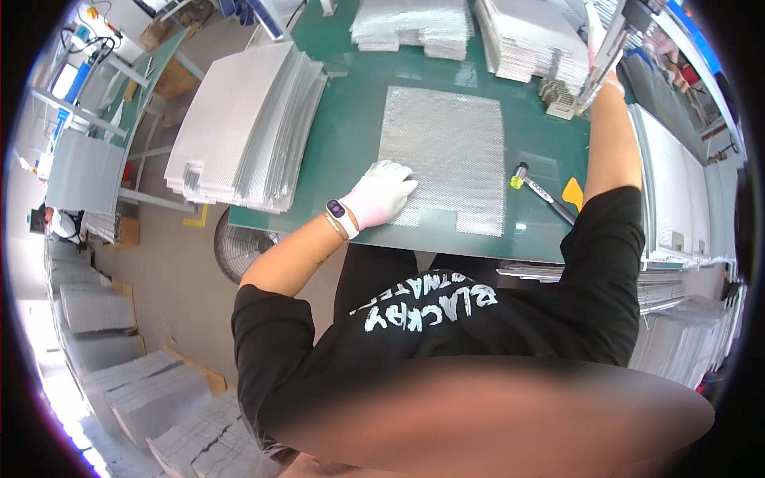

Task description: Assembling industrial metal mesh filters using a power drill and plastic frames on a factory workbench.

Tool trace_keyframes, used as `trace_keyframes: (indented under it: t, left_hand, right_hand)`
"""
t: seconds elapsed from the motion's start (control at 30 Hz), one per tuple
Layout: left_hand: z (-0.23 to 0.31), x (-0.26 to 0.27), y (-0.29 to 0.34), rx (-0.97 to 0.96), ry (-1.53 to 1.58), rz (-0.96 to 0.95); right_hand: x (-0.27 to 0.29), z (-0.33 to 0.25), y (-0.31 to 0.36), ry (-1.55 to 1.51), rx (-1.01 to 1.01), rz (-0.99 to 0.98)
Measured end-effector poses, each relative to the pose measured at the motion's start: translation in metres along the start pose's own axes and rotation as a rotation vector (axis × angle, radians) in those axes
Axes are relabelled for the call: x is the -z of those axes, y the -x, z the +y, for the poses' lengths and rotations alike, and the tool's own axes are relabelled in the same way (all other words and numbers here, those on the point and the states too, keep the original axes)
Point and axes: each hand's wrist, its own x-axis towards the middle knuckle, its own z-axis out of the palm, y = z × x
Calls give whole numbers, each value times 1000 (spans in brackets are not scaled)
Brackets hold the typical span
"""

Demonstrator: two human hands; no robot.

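Centrally, the head view shows one mesh sheet [442,151] laid flat on the table [351,95], long axis near-to-far, notched end by the near edge. My left hand [383,193] rests on it, fingers curled together, perhaps pinching; my right hand's [612,78] are hidden. Stacks [227,119] line left and far edges; which are finished, I can't tell.

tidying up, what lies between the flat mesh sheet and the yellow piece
In the head view, a mallet lies on the green tabletop between the mesh sheet and the yellow piece.

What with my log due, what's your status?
Left hand on silver sheet. Right hand partly hidden by metal fixture. Sheet flat. Mallet beside, off it.
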Motion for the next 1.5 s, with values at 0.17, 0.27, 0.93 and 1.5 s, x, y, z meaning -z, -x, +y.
trace_keyframes:
  t: [0.17, 0.27, 0.93, 1.5]
  left_hand:
    - [2, 24, -1, 236, 109, -96]
    - [33, 27, -10, 350, 551, 440]
    - [32, 8, 19, 679, 215, 485]
    - [15, -19, 16, 809, 166, 151]
  right_hand:
    - [39, -88, 134, -580, 160, 46]
    - [93, -154, 262, -852, 97, -53]
    - [164, -138, 395, -164, -131, -800]
    - [130, -109, 419, 18, -15, -900]
